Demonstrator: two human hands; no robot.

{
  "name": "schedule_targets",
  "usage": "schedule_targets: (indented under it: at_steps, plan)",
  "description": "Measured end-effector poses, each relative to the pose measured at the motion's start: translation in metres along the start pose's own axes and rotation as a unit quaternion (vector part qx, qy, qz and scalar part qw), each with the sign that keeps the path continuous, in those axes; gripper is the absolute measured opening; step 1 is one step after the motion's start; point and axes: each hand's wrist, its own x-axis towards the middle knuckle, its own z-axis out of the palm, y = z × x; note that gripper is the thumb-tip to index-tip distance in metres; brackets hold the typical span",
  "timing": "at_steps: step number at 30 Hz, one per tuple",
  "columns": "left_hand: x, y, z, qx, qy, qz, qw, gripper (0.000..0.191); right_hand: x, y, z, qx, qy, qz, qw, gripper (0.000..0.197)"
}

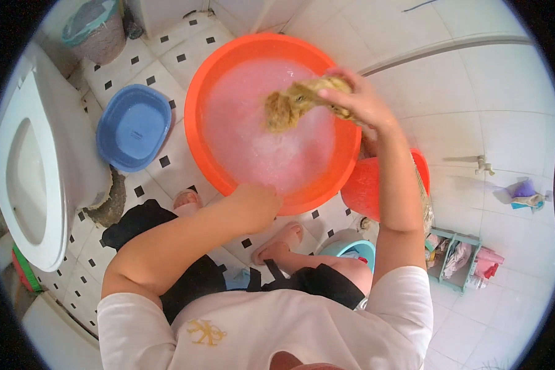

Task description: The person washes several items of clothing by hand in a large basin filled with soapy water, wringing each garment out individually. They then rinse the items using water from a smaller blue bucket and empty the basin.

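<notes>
An orange plastic basin [196, 152] stands on the floor before me, holding cloudy, pinkish, sudsy water [259, 106]. My right hand [358, 99] grips a bunched, wet, yellowish-brown cloth [300, 99] above the basin's right side. The cloth's loose end hangs over the water, apart from the hand. At the basin's near rim is my left hand [261, 206], its back turned up. Its fingers are mostly hidden, so whether it holds the rim or anything else does not show.
A blue basin [134, 125] sits at left beside the toilet [51, 175]. A red bucket [363, 185] stands close on the right, partly behind my forearm. A lined waste bin [101, 37] is at the far left. The tiled wall carries a tap [483, 165] and a shelf rack [451, 261].
</notes>
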Motion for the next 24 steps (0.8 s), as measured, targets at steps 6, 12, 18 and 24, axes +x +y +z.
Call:
schedule_targets:
  at_steps: [6,12,18,24]
  plan:
    - [-0.002,0.004,-0.006,-0.017,-0.059,-0.012,0.998,0.019,-0.010,0.004,0.001,0.104,0.033,-0.098,0.989,0.047]
    - [-0.007,-0.009,0.007,0.016,-0.003,-0.029,0.999,0.020,0.077,0.148,0.095,-0.413,0.122,-0.108,0.896,0.023]
    - [-0.021,-0.018,0.003,0.097,0.020,-0.017,0.995,0.021,0.090,0.307,0.189,0.489,0.203,0.190,0.827,0.035]
    - [0.013,-0.008,-0.005,0.052,-0.032,0.005,0.998,0.022,0.108,0.371,0.272,0.139,0.404,0.236,0.873,0.036]
